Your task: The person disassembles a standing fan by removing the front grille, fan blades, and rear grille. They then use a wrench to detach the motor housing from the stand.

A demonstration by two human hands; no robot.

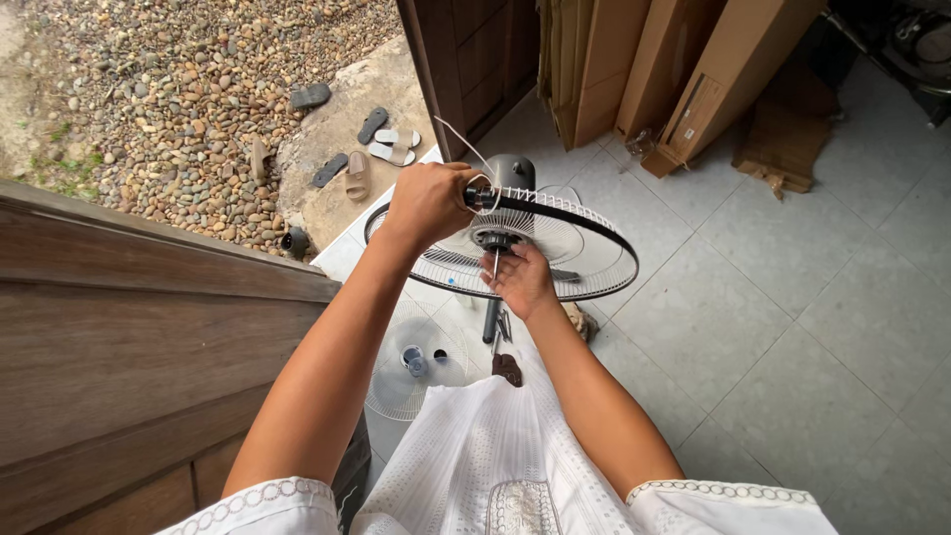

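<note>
The left hand is closed in a fist over the black rim of the fan guard at about its 10 o'clock edge, with a thin white tie sticking up from the grip. The right hand sits at the guard's 6 o'clock side, fingers pinched on a slender pale piece that points toward the hub — whether it is a tie or a tool cannot be told.

The guard is a round wire cage of fine white spokes inside a black ring, tilted nearly flat on top of a dark stand pole, with the grey motor housing behind it at 12 o'clock. A second white grille lies on the floor below, at 7 o'clock from the hands.

The floor is pale grey tile. A wooden wall fills the 9 o'clock side, cardboard boxes lean at 1 o'clock, and at 11 o'clock an open doorway shows sandals on a stone step — beyond it, gravel.
</note>
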